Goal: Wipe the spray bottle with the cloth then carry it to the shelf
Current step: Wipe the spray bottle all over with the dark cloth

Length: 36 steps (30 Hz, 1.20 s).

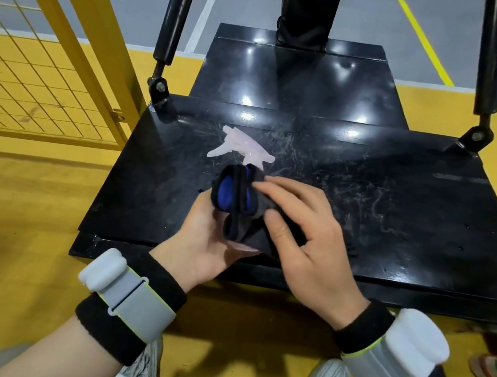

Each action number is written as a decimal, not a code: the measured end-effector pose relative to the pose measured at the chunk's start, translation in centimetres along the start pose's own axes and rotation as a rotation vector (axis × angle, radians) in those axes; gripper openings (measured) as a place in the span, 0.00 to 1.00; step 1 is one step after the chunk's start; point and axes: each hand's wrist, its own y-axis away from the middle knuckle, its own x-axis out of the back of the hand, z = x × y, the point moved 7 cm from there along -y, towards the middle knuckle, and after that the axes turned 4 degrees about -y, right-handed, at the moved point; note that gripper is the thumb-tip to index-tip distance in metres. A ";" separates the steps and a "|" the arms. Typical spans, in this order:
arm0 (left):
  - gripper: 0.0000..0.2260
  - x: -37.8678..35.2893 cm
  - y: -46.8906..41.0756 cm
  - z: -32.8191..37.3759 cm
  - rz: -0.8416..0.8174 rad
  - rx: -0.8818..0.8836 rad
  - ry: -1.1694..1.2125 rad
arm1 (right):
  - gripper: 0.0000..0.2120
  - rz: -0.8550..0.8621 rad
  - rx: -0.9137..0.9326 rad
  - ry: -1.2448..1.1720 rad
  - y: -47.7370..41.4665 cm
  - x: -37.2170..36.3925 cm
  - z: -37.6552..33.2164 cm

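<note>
The spray bottle has a pale pink trigger head (239, 148) that points away from me, and a body almost fully wrapped in a dark cloth with blue lining (239, 199). Only a pale sliver of the bottle's base shows below the cloth. My left hand (203, 242) grips the wrapped bottle from underneath, just above the near edge of a black metal platform (395, 206). My right hand (307, 236) presses the cloth against the bottle's right side, fingers curled over it.
The scratched black platform steps up to a higher black level (301, 79), with two black struts (177, 16) (491, 61) at its sides. A yellow mesh fence (36, 68) stands left. A person's dark leg (310, 8) stands on the far step. Another shoe (494, 369) sits right.
</note>
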 end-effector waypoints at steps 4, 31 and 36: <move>0.15 -0.3 0.0 -0.2 -0.017 0.063 -0.045 | 0.16 0.021 -0.083 -0.070 -0.5 0.2 0.8; 0.17 -0.7 0.3 -0.2 -0.104 0.025 -0.047 | 0.16 0.120 -0.331 -0.473 -1.4 0.9 4.7; 0.20 -1.3 0.8 -0.5 -0.165 0.060 -0.053 | 0.15 0.095 -0.411 -0.489 -1.0 1.0 5.7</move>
